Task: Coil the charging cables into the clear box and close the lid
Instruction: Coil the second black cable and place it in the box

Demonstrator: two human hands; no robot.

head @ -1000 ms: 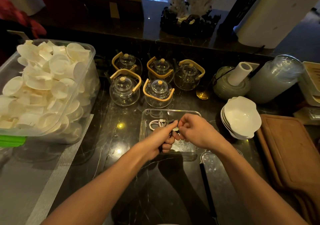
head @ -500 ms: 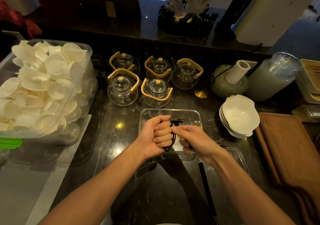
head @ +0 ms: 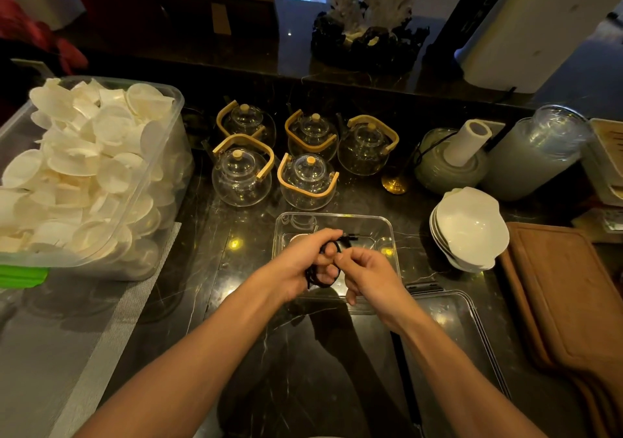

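Mid-coil, by the look of it. Left hand curled round a thin black charging cable, wound in several loops about its fingers — a hand used as a spool, likely so the loops keep one size. Plug end poking out past the knuckles toward the far wall of the box. Right hand just beside, thumb and forefinger pressed together at the loops, apparently pinching the cable to feed or tuck the last turn; other fingers loosely curled. Both hands held directly over the clear rectangular plastic box, probably so the finished coil can drop straight in. Something pale in the box's far left corner, perhaps a white cable already coiled — too hidden to be sure. Clear flat lid lying on the dark marble tabletop to the right of the box, within reach for closing. Not yet in: the black coil. Not yet on: the lid.
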